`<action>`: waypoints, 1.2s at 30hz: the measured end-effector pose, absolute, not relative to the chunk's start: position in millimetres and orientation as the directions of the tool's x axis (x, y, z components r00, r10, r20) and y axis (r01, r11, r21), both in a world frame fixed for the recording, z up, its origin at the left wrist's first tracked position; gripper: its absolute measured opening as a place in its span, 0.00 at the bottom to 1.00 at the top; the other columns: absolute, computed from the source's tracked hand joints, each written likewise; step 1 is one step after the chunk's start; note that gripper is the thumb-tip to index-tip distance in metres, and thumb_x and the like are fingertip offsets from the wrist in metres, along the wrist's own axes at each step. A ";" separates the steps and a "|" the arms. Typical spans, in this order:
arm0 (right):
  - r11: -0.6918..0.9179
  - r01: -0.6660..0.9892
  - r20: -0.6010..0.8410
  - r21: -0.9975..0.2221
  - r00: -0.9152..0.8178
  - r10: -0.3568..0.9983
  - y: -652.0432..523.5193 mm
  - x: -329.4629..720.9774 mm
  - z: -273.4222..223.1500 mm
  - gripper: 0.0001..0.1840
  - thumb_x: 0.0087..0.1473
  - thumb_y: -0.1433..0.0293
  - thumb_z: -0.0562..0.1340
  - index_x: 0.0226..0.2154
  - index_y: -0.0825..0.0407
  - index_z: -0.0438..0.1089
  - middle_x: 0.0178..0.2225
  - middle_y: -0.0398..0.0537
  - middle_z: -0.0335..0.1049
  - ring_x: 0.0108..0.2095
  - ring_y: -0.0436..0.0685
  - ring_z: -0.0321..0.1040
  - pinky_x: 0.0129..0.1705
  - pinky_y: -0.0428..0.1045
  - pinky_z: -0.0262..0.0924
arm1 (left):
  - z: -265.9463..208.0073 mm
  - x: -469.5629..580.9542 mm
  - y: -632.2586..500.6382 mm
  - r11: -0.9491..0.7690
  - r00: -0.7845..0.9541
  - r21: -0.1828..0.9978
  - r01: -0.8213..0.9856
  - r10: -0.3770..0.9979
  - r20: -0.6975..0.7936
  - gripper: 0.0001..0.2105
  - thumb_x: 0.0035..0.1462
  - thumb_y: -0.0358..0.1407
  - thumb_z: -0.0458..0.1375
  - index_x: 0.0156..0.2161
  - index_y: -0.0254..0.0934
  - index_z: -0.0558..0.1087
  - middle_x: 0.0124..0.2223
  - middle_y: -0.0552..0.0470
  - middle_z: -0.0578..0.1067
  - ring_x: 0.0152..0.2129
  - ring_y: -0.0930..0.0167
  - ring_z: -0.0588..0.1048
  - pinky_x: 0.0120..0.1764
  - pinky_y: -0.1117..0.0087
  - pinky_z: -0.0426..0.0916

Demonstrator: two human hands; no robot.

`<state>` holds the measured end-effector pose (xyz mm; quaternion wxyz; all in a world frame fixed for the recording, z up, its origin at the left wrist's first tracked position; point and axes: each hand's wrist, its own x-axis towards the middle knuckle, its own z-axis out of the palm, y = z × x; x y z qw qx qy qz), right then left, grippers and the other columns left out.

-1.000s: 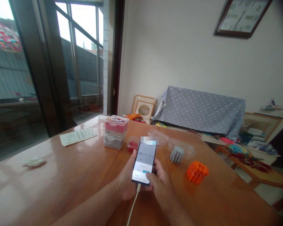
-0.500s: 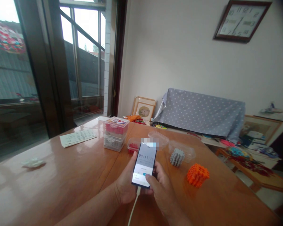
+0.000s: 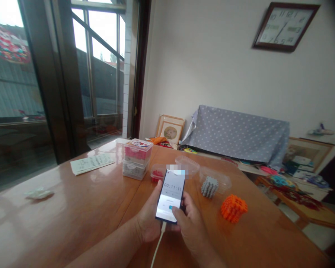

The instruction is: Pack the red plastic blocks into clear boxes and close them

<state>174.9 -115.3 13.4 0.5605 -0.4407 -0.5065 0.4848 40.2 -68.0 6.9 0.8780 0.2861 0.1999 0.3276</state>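
A smartphone [image 3: 171, 195] is held upright-tilted above the table, its screen reading 00:11:11 with a blue button low down. My left hand [image 3: 150, 216] wraps its left side. On the other side my right hand [image 3: 190, 217] grips the lower right edge, the thumb over the screen near the blue button. From the phone's bottom end a white cable [image 3: 158, 243] runs down toward me. To the right of the hands sit a grey block of interlocked plastic pieces [image 3: 210, 187] and a similar orange block [image 3: 233, 208].
On the wooden table [image 3: 100, 201] stand stacked clear boxes [image 3: 136, 159] with red and grey contents. A small tub of red pieces [image 3: 157, 174] is partly behind the phone. Clear lids [image 3: 187, 164], a written sheet [image 3: 92, 163] and a crumpled wrapper [image 3: 39, 193] lie about.
Both hands and the phone hold almost the same place. The lower part of the screen looks slightly different, while the displayed time is unchanged.
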 end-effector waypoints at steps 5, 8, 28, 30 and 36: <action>0.133 -0.123 0.134 -0.983 -0.003 0.991 -117.5 176.0 17.5 0.22 0.55 0.67 0.64 0.54 0.49 0.68 0.47 0.51 0.76 0.44 0.61 0.74 0.49 0.57 0.68 | 6.3 41.0 -68.0 0.621 0.683 0.634 -0.460 0.704 -0.194 0.40 0.56 0.68 0.47 0.54 0.34 0.74 0.51 0.37 0.77 0.36 0.62 0.78 0.32 0.63 0.74; 0.124 -0.131 0.127 -0.984 -0.008 0.992 -118.9 175.9 19.9 0.22 0.55 0.68 0.63 0.54 0.49 0.67 0.47 0.50 0.75 0.43 0.60 0.73 0.48 0.56 0.68 | 6.8 41.5 -68.3 0.619 0.683 0.638 -0.458 0.705 -0.192 0.40 0.55 0.68 0.47 0.54 0.35 0.75 0.51 0.37 0.76 0.36 0.61 0.78 0.32 0.63 0.74; 0.095 -0.398 0.056 -0.913 0.109 0.992 -106.3 181.3 -0.2 0.26 0.56 0.52 0.62 0.51 0.51 0.72 0.26 0.43 0.70 0.20 0.49 0.59 0.17 0.42 0.55 | 5.9 43.3 -68.4 0.655 0.767 0.659 -0.370 0.616 -0.181 0.47 0.53 0.71 0.42 0.50 0.25 0.75 0.38 0.34 0.79 0.29 0.62 0.79 0.33 0.65 0.74; 0.093 -0.404 0.056 -0.910 0.103 0.993 -105.3 182.7 0.7 0.26 0.56 0.52 0.61 0.51 0.52 0.72 0.26 0.43 0.70 0.20 0.49 0.59 0.17 0.43 0.56 | 5.1 43.7 -68.2 0.652 0.763 0.661 -0.372 0.620 -0.182 0.48 0.53 0.71 0.41 0.50 0.25 0.75 0.38 0.34 0.79 0.29 0.63 0.79 0.33 0.65 0.74; 0.089 -0.361 0.067 -0.928 0.073 0.995 -105.3 183.9 0.5 0.22 0.57 0.57 0.61 0.49 0.53 0.73 0.26 0.42 0.69 0.20 0.48 0.58 0.17 0.41 0.53 | 3.7 43.6 -67.9 0.649 0.761 0.655 -0.388 0.626 -0.169 0.46 0.55 0.70 0.42 0.51 0.27 0.75 0.38 0.35 0.80 0.29 0.63 0.79 0.34 0.64 0.74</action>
